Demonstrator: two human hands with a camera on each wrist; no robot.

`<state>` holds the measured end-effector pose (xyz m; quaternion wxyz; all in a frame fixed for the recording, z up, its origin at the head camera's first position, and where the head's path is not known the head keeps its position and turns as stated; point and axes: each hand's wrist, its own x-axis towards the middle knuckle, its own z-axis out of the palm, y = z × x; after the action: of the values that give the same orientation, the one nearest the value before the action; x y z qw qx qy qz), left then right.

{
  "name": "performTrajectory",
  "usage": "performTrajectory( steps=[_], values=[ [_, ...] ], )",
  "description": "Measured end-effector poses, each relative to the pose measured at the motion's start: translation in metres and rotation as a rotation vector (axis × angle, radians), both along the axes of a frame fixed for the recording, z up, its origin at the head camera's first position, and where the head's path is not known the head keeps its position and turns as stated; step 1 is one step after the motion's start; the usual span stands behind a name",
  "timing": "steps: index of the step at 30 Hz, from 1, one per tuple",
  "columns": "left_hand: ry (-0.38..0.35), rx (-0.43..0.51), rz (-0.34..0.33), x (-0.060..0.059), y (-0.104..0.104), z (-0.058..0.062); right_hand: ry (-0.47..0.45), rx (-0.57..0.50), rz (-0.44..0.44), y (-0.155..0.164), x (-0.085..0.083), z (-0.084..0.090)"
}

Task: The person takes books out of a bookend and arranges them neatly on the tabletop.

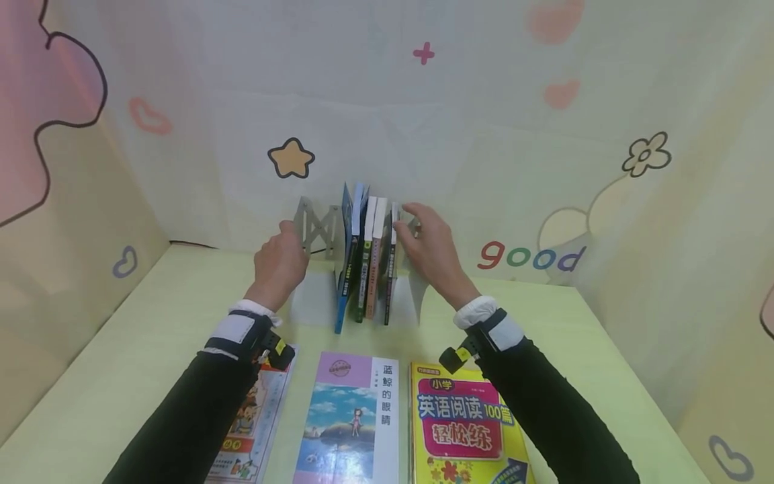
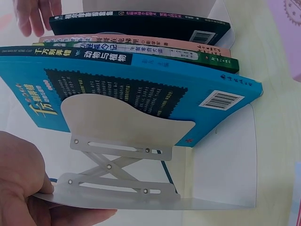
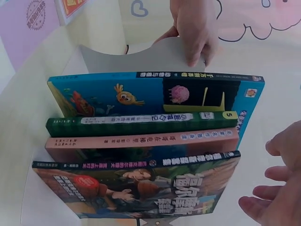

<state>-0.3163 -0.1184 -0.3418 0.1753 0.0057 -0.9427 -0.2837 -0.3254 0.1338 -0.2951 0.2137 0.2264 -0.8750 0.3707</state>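
Note:
A white metal expandable bookend rack [image 1: 311, 299] stands at the table's back with several books upright in it. My left hand [image 1: 279, 262] grips its left end plate [image 2: 221, 200], thumb on the inner face and fingers behind. Crossed struts show between that plate and the divider beside the blue book [image 2: 225, 87]. Right of the blue book stand a green-spined book [image 3: 141, 123], a pink-spined book [image 3: 141, 140] and a dark-spined book [image 3: 136, 183], which leans slightly. My right hand [image 1: 432, 249] hovers by the dark-spined book's top, fingers loosely bent, apart from the books in the right wrist view.
In front of the rack lie a lavender book [image 1: 357, 417], a yellow English reading book [image 1: 462, 430] and a red-and-white book [image 1: 256, 420] partly under my left sleeve. A printed cloth wall [image 1: 375, 121] rises behind the table. A dark cord [image 1: 193, 243] runs along the back edge.

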Motion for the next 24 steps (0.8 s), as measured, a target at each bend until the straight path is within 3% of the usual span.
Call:
performTrajectory(
  steps=[7, 24],
  values=[
    [0.015, -0.005, -0.002, 0.000, 0.000, 0.000, -0.094, 0.032, 0.007, -0.012, -0.004, -0.005],
    [0.009, 0.012, 0.000, 0.001, -0.001, -0.001, -0.130, 0.031, -0.003, -0.014, -0.013, -0.029]
  ],
)
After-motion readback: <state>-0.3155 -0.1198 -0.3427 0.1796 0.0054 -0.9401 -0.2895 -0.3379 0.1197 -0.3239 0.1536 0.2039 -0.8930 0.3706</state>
